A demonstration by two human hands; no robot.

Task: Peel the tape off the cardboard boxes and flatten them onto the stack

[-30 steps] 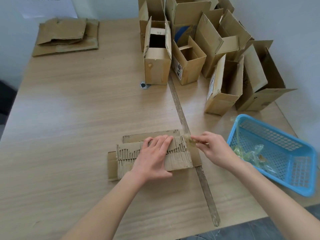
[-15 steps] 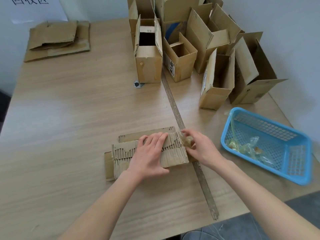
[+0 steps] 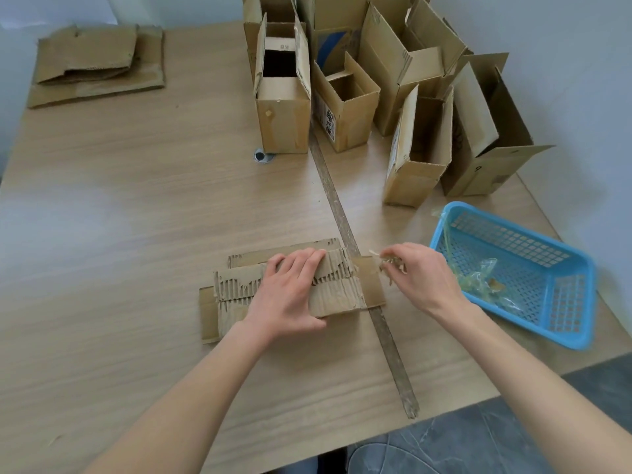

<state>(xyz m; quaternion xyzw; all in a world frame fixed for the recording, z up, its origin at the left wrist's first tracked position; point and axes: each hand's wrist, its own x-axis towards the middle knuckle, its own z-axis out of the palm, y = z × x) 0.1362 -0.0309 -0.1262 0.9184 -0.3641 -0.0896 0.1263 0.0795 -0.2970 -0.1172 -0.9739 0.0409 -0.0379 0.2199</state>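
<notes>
Two hands: your left hand point(image 3: 290, 292) presses the flattened box point(image 3: 335, 295); your right hand point(image 3: 420, 275) pinches tape scrap point(image 3: 390, 263).
Beside: blue basket point(image 3: 578, 336), tape inside.
Behind: upright boxes point(image 3: 415, 148); stack point(image 3: 99, 63) far-left on desk point(image 3: 136, 200).

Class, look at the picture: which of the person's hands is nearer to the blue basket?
Right. The right hand pinches tape just beside the blue basket; the left hand presses the flattened box farther away.

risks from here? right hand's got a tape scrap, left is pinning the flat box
1. The tape scrap pinched by the right hand looks small and sticky; it may cling to the fingers rather than drop into the basket.
2. The flat box already shows torn corrugation; more peeling may rip it further.
3. If the left hand lifts, pulling tape may drag the box.
</notes>
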